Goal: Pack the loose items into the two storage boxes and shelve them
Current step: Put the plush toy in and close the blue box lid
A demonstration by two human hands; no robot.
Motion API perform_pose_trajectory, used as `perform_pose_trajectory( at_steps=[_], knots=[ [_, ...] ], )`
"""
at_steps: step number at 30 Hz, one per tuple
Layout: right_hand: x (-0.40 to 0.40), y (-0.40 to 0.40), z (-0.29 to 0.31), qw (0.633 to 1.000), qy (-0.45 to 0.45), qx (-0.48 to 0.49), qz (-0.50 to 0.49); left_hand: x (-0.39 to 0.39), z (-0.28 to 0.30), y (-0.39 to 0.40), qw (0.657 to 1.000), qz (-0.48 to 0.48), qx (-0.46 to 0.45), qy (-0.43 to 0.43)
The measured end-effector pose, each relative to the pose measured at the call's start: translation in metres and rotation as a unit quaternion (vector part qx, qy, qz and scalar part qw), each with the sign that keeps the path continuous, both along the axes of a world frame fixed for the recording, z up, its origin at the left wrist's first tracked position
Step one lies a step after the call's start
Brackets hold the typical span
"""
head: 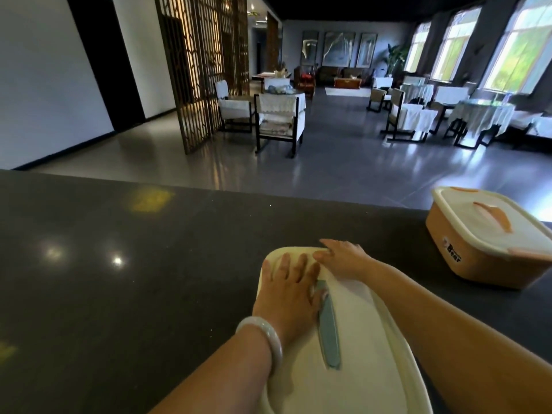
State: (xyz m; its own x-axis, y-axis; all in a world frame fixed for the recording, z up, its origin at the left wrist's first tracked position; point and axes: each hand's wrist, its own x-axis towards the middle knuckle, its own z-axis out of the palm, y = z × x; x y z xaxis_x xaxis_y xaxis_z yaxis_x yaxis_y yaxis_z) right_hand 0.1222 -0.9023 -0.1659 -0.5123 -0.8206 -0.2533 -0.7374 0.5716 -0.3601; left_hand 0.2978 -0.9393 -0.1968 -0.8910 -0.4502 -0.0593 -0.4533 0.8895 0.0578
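Both hands press flat on the cream lid (352,369) of the near storage box at 6 o'clock on the dark counter (119,264): left hand (288,289) beside the grey-green handle (328,333), right hand (346,259) at the lid's far edge, fingers straight, gripping nothing. Rigid, smooth plastic, probably light; best lifted by that handle. An orange box (478,264) sits closed at 3 o'clock.
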Motion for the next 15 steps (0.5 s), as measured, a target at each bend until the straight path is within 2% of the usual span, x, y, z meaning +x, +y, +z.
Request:
perform_pose_trajectory(
  at_steps=[5,11,15],
  knots=[
    [-0.022,-0.016,0.004,0.996,-0.079,0.012,0.03,-0.004,-0.004,-0.004,1.0,0.01,0.009,0.026],
    [-0.027,-0.004,-0.011,0.988,-0.091,-0.119,0.035,-0.002,-0.004,-0.003,1.0,0.009,0.027,0.013],
    [-0.026,0.0,-0.015,0.983,-0.101,-0.151,0.027,0.0,0.002,0.001,0.999,0.019,0.024,0.015]
  ],
)
